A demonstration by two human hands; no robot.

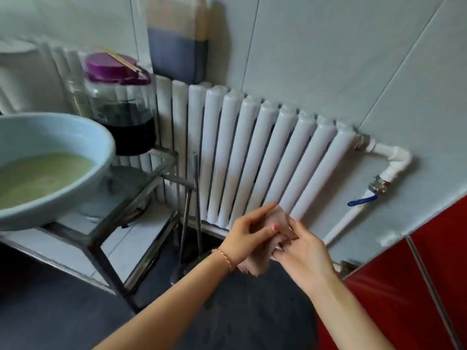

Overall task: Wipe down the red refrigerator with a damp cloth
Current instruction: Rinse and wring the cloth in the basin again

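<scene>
Head view: no legible brand, label or writing on any item. Both hands meet mid-frame; left hand (249, 233) and right hand (302, 251) each have a grip closed on the pinkish cloth (255, 265), bunched between them. Red refrigerator (414, 281) occupies lower right, apart from the cloth. White radiator (252, 152) lines the tiled wall. Pale blue basin (101, 137) overhangs a metal-framed glass desk (141, 188) at left. Dark floor (50, 311) lies open below.

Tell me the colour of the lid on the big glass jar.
The lid is purple, as seen in the head view, the only one.
</scene>
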